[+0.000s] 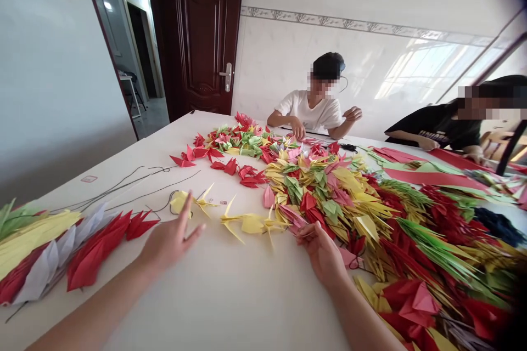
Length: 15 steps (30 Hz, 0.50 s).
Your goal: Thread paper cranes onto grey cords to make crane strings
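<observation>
Folded yellow paper cranes [252, 224] lie in a spaced row on the white table, apparently strung on a thread too fine to make out clearly. My left hand [168, 238] is open over the row's left end, fingers stretched out, beside a yellow crane [180, 202] with dark cord near it. At the other end of the row, my right hand [319, 249] is closed in a pinch, seemingly on the string. Its fingertips partly hide what they hold. Just behind them, a heap of yellow, red, green and pink cranes [329, 186] spreads out.
Strung bundles of paper cranes [99, 247] lie at left, with loose dark cords [123, 186] behind. Across the table [230, 307], a person in a white shirt [307, 112] and another in black [436, 126] work near red paper strips [432, 177]. Dark yarn [500, 226] lies at right.
</observation>
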Motion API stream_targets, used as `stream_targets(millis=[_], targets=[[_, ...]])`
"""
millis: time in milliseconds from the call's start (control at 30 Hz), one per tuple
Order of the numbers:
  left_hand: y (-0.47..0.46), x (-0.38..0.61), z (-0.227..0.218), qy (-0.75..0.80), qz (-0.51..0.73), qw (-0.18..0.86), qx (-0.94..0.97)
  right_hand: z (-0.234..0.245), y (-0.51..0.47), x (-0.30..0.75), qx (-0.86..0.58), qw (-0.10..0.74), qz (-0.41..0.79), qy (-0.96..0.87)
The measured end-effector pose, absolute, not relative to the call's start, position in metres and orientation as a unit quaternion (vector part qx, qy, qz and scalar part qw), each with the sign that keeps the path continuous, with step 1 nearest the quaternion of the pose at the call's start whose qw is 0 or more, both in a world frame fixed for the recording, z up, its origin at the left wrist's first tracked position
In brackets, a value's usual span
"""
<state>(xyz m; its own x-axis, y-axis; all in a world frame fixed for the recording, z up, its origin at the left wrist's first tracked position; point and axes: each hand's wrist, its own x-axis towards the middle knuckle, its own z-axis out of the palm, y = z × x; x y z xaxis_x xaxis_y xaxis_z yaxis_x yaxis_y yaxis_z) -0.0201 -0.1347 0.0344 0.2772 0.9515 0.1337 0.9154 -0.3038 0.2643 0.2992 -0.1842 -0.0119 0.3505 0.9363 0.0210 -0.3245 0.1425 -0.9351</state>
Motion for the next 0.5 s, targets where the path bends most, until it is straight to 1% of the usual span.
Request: stream_targets(millis=[67, 133, 333, 500], targets=[[-0.123, -0.037, 0.036, 0.641, 0.134, 0.077, 0.752, -0.011, -0.184, 0.299, -0.467, 0.678, 0.462, -0.328], [-0.116, -0.043, 0.036, 0.658, 0.129, 0.082, 0.737, -0.010, -0.184, 0.299, -0.473, 0.677, 0.459, -0.327], [-0.108, -0.034, 0.030, 0.636, 0.032, 0.087, 0.766, -0.010, -0.185, 0.299, -0.488, 0.672, 0.449, -0.330], [-0.108, -0.034, 0.026, 0.631, 0.051, 0.097, 0.768, -0.013, -0.186, 0.300, -0.492, 0.667, 0.444, -0.341]])
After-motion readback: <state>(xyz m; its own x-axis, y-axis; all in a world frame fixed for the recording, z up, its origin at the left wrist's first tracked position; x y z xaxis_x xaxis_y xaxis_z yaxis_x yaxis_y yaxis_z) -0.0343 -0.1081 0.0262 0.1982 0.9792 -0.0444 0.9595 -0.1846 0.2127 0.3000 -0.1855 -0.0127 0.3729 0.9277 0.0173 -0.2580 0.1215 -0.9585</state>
